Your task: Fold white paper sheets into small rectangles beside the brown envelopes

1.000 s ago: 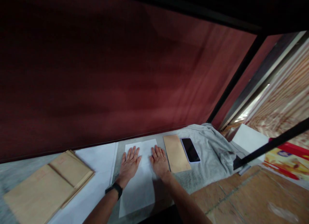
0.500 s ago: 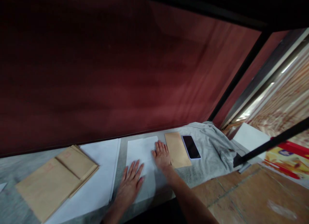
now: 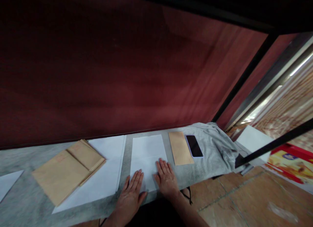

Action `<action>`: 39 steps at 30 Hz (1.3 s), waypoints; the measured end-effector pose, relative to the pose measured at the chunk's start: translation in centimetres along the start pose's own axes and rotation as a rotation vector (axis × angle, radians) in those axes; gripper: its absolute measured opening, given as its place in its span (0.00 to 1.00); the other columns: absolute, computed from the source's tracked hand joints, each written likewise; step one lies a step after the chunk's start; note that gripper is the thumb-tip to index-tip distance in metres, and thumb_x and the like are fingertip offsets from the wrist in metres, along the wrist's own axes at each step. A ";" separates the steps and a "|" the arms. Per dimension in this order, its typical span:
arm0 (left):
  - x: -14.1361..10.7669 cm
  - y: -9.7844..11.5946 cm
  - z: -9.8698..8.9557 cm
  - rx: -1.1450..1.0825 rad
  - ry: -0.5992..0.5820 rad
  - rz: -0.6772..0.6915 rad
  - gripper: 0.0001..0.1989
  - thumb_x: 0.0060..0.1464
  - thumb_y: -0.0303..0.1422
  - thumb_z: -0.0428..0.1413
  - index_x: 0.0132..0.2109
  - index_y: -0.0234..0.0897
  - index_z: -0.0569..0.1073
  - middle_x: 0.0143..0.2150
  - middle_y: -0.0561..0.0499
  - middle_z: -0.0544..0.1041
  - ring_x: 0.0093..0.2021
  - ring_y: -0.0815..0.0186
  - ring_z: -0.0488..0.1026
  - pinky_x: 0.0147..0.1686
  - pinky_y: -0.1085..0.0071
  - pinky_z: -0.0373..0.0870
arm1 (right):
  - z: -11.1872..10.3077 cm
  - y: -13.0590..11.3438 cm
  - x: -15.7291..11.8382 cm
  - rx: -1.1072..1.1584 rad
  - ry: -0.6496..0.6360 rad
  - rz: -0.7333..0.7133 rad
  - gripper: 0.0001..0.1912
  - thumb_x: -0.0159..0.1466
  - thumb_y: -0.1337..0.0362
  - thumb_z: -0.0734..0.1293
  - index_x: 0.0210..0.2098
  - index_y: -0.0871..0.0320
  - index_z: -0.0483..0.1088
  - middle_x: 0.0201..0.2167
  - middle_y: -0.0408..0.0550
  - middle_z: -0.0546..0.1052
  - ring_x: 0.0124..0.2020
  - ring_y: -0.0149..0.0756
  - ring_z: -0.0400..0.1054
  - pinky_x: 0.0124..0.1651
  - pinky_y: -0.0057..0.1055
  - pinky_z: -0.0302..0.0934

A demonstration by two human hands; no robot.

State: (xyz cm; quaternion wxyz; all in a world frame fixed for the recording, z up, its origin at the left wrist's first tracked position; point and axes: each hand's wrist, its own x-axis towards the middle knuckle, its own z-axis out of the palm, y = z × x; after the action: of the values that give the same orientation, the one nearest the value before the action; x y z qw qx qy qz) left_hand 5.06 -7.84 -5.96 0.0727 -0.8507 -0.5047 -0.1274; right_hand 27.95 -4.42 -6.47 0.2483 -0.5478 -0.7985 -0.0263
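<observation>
A white sheet of paper (image 3: 148,148) with faint crease lines lies flat on the grey cloth in front of me. On its lower left edge rests my left hand (image 3: 130,194), palm down with the fingers stretched out. My right hand (image 3: 166,178) lies flat on the sheet's lower right edge, its fingers extended. Neither hand grips anything. To the right of the sheet is a brown envelope (image 3: 180,148), and beside that a phone (image 3: 194,146) with a dark screen.
Several brown envelopes (image 3: 61,170) lie askew on a stack of white paper (image 3: 110,168) to the left. Another white sheet (image 3: 9,184) sits at the far left. Grey cloth (image 3: 215,145) covers the narrow table. Dark metal posts (image 3: 244,78) and a red-yellow box (image 3: 290,161) are at right.
My right hand has slid down the sheet toward me, from its upper right side to the lower right edge. My left hand has shifted slightly downward. The view has shifted a little left.
</observation>
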 end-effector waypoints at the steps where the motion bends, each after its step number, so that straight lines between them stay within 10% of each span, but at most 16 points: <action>1: -0.2 -0.1 0.2 0.005 -0.008 -0.006 0.30 0.64 0.45 0.48 0.69 0.37 0.63 0.68 0.41 0.67 0.67 0.54 0.65 0.66 0.54 0.60 | -0.6 0.6 -0.5 -0.005 0.008 -0.001 0.29 0.73 0.56 0.58 0.71 0.58 0.55 0.68 0.53 0.63 0.68 0.45 0.59 0.70 0.44 0.51; 13: 1.2 0.1 -2.9 0.010 -0.377 -0.026 0.31 0.51 0.24 0.49 0.64 0.31 0.69 0.67 0.35 0.67 0.67 0.52 0.65 0.64 0.56 0.65 | -3.1 3.2 -3.9 0.023 -0.010 -0.042 0.29 0.73 0.59 0.58 0.71 0.61 0.54 0.67 0.57 0.65 0.68 0.45 0.59 0.69 0.47 0.55; 23: 1.7 -2.2 -5.3 -0.353 -0.159 -0.169 0.18 0.66 0.36 0.45 0.49 0.44 0.80 0.53 0.50 0.82 0.52 0.62 0.80 0.54 0.66 0.75 | -5.8 6.2 -4.4 0.296 -0.180 -0.021 0.33 0.67 0.72 0.56 0.71 0.49 0.55 0.66 0.44 0.67 0.66 0.37 0.62 0.67 0.42 0.60; 31: 1.5 -0.9 -10.8 -0.551 -0.101 -0.129 0.17 0.68 0.40 0.45 0.47 0.46 0.79 0.43 0.53 0.83 0.43 0.65 0.81 0.44 0.73 0.76 | -5.7 5.9 -3.2 0.550 -0.006 0.180 0.42 0.59 0.74 0.58 0.72 0.51 0.52 0.68 0.49 0.64 0.67 0.41 0.60 0.66 0.46 0.60; 39: 1.9 -1.4 -11.1 -0.782 -0.063 -0.230 0.15 0.63 0.44 0.52 0.48 0.46 0.79 0.46 0.52 0.84 0.46 0.63 0.80 0.47 0.71 0.76 | -6.1 5.4 -0.3 0.720 -0.034 0.178 0.14 0.66 0.61 0.63 0.46 0.52 0.78 0.52 0.52 0.79 0.56 0.47 0.72 0.59 0.46 0.66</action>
State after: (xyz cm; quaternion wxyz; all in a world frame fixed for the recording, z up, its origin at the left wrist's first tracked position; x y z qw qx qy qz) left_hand 3.11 -8.34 5.17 -0.2864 -0.7556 -0.5122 -0.2910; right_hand 35.09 -4.44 -2.56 0.4134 -0.4931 -0.7096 0.2871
